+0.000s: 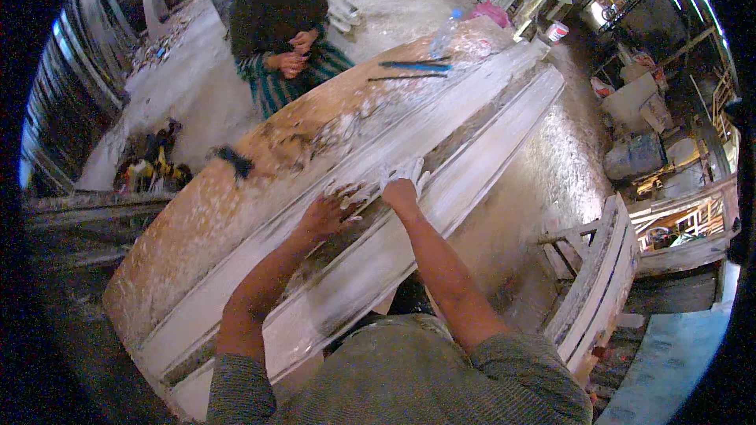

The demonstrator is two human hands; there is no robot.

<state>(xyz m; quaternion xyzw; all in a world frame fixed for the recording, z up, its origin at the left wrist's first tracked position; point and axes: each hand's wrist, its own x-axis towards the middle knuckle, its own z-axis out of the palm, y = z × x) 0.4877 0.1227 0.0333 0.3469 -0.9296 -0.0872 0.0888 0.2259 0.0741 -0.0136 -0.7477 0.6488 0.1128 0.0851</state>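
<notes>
Two long white-coated boards lie side by side across a brown worktable (pixel 224 197) blotched with white: a far board (pixel 354 153) and a near board (pixel 480 149), with a dark gap between them. My left hand (pixel 329 211) rests on the near edge of the far board, its white-smeared fingers spread and nothing in them. Just to its right, my right hand (pixel 400 193) is closed round a crumpled white piece (pixel 404 168), pressed down by the gap. Whether that piece is cloth or paper I cannot tell.
Across the table a person (pixel 279 31) stands with hands together. Dark thin rods (pixel 413 68), a plastic bottle (pixel 445 35), a pink bag (pixel 492 14) and a white cup (pixel 557 31) are at the far end. A black brush-like thing (pixel 234 162) lies on the far edge. Wooden frames (pixel 602 283) stand right.
</notes>
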